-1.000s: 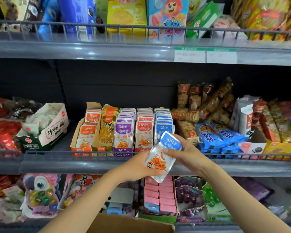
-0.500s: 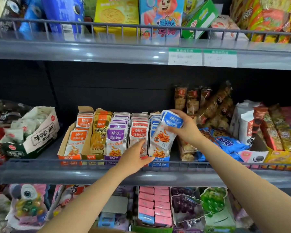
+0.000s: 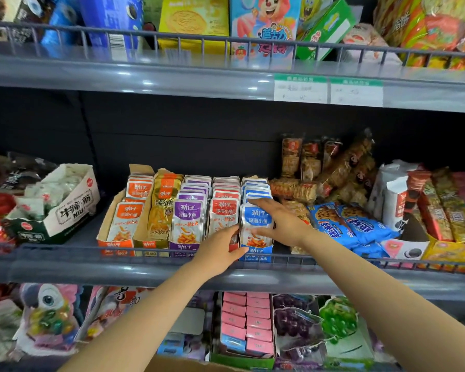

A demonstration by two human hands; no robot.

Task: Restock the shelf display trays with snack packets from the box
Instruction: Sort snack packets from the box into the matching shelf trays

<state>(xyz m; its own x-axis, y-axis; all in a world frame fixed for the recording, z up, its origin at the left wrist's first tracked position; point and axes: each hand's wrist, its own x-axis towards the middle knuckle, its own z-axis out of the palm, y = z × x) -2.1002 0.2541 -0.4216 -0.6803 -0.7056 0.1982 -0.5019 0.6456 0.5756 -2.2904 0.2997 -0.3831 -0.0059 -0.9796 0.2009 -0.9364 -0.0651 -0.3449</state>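
On the middle shelf stands a row of display trays with fish-snack packets: orange (image 3: 124, 218), gold (image 3: 161, 210), purple (image 3: 187, 218), red (image 3: 223, 213) and blue. My right hand (image 3: 282, 224) grips a blue packet (image 3: 255, 218) standing at the front of the blue tray (image 3: 255, 257), fingers over its top edge and thumb on its face. My left hand (image 3: 218, 251) touches the front of the trays where red meets blue, its fingers fairly straight. A corner of the cardboard box (image 3: 188, 365) shows at the bottom edge.
A wire rail (image 3: 65, 253) runs along the shelf front. A white and green carton (image 3: 65, 205) stands to the left, blue cookie bags (image 3: 355, 224) and stacked snack bars (image 3: 320, 178) to the right. Other goods fill the shelves above and below.
My right hand carried the blue packet from in front of the shelf edge up into the front of the blue tray. My left hand let go of it and moved to the tray front.
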